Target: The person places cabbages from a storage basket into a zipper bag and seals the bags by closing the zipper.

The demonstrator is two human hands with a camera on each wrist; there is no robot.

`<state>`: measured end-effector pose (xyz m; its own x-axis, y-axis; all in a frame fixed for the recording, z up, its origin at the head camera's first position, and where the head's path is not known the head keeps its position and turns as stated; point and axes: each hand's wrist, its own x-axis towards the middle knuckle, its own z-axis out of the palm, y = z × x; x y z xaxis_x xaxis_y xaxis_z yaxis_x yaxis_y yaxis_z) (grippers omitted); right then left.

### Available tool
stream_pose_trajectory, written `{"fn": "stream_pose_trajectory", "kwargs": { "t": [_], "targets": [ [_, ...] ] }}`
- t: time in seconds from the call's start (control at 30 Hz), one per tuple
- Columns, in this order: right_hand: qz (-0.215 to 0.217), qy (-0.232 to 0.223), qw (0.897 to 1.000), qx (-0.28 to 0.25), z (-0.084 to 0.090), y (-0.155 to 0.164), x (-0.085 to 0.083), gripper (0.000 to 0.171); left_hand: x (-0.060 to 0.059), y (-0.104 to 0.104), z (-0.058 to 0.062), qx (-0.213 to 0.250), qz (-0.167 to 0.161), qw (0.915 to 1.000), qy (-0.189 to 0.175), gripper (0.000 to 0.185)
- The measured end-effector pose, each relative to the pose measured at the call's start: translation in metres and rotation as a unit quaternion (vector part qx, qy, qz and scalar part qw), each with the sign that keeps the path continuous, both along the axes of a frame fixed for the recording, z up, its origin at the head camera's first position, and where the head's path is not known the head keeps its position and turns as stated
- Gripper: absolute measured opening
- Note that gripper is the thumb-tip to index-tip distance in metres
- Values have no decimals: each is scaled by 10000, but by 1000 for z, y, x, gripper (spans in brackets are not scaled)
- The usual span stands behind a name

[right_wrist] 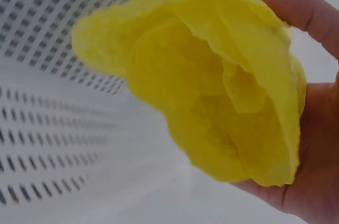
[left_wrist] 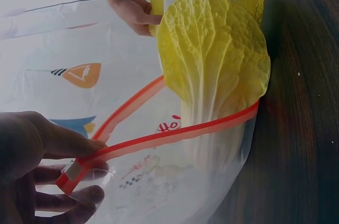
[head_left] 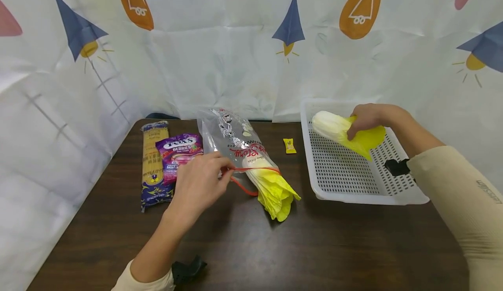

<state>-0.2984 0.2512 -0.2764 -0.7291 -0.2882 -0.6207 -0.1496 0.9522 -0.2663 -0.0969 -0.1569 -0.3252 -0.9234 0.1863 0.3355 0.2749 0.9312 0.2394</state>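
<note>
My left hand [head_left: 204, 179] pinches the red zip edge [left_wrist: 159, 138] of a clear printed zip bag [head_left: 220, 136], holding its mouth apart. Inside the bag lies one napa cabbage [head_left: 275, 190], its yellow leafy end sticking out past the red edge toward me. On the right, my right hand [head_left: 369, 117] grips a second napa cabbage [head_left: 332, 129] round its leafy part, over the white perforated basket [head_left: 308, 164]. Its white stem end points left. In the right wrist view the ruffled yellow leaves [right_wrist: 212, 86] fill the middle, with thumb and palm round them.
Left of the bag, a purple Fox's Berries candy pack [head_left: 178, 149] overlaps a spaghetti pack [head_left: 155, 169]. A small yellow wrapped candy [head_left: 289, 146] lies between bag and basket. Everything stands on a dark wooden table [head_left: 314, 247], with a patterned white curtain [head_left: 235, 64] behind.
</note>
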Motion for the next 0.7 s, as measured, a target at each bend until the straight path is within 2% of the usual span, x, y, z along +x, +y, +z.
{"fn": "stream_pose_trajectory", "kwargs": {
  "t": [0.37,0.7],
  "targets": [
    [-401,790,9952,-420,20,-4,23,61,-1,-2,1,239,99,9996,109,12],
    [-430,1669,9815,-834,31,-14,57,63,-1,-1,0,299,112,9994,121,12]
  ]
}}
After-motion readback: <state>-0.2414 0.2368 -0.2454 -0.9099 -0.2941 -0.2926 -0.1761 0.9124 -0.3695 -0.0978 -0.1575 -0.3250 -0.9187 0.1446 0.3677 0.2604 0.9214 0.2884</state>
